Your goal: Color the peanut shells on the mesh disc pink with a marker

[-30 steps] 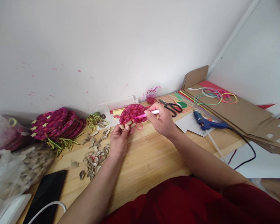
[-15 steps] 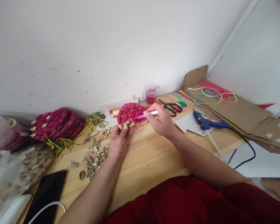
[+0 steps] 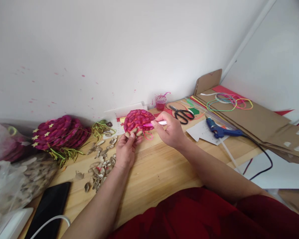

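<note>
My left hand [image 3: 128, 144] grips the near edge of a round craft piece [image 3: 138, 119] covered in peanut shells. Most of its shells are wet magenta; a few by my thumb are bare tan. In my right hand [image 3: 168, 129] is a slim brush [image 3: 156, 123] with a white handle end and a pink front, its tip against the magenta shells. A pink string loop [image 3: 148, 135] hangs at the piece's lower edge. Behind it, by the wall, stands a clear cup of magenta liquid [image 3: 160, 103]. My left fingertips under the piece are partly hidden.
Loose shells [image 3: 99, 171] lie left of my left arm. Beyond are stacked magenta pieces with yellow stars [image 3: 61, 132], a plastic bag of shells [image 3: 37, 172] and a black phone [image 3: 48, 209]. Scissors [image 3: 181, 114], a blue glue gun [image 3: 221, 130] and cardboard [image 3: 261, 122] lie on the right.
The brush and my right hand have shifted slightly left over the shells. The craft piece has tilted a little in my left hand.
</note>
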The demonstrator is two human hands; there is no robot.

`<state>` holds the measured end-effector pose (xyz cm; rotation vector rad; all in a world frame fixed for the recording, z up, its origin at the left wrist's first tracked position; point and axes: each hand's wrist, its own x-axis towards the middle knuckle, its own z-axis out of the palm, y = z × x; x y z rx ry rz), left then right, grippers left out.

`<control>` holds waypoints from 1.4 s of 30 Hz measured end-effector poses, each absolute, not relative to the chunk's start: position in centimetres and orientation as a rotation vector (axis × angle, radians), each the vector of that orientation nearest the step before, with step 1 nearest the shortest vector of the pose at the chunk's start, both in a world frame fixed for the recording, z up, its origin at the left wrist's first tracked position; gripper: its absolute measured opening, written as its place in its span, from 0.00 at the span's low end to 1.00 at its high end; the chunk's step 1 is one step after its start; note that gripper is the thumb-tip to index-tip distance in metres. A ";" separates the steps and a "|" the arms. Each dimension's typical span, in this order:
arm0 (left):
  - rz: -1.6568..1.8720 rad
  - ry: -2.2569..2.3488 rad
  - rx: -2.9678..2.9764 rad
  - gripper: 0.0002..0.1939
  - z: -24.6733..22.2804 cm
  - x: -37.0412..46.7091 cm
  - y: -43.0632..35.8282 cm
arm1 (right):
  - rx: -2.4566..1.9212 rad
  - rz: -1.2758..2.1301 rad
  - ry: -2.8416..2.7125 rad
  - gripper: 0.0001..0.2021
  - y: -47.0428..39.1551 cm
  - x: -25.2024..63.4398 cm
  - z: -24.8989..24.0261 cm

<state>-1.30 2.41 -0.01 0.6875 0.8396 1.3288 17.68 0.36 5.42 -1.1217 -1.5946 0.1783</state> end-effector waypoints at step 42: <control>1.424 1.073 1.104 0.21 -0.6 -1.2 1.9 | -1.074 0.116 -1.786 0.08 0.0 16.6 4.9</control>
